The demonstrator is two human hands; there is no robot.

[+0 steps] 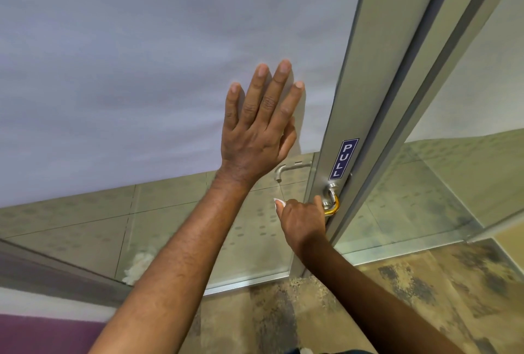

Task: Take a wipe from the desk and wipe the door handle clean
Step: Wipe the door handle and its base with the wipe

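My left hand [259, 124] lies flat against the frosted glass door [141, 70], fingers spread and pointing up, holding nothing. Lower and to the right, my right hand [302, 219] is closed around a white wipe [278, 202], of which only a small corner sticks out on the left. That hand presses against the silver door handle [330, 197] on the metal door frame; the handle's lower curve shines yellowish. Through the glass, the matching handle [289, 169] on the door's far side shows just under my left wrist.
A blue PULL sign [343, 158] is stuck on the metal frame [368, 84] above the handle. A second glass panel [467, 98] stands to the right. Mottled carpet [397, 291] covers the floor. A white crumpled lump [137, 267] lies behind the glass at lower left.
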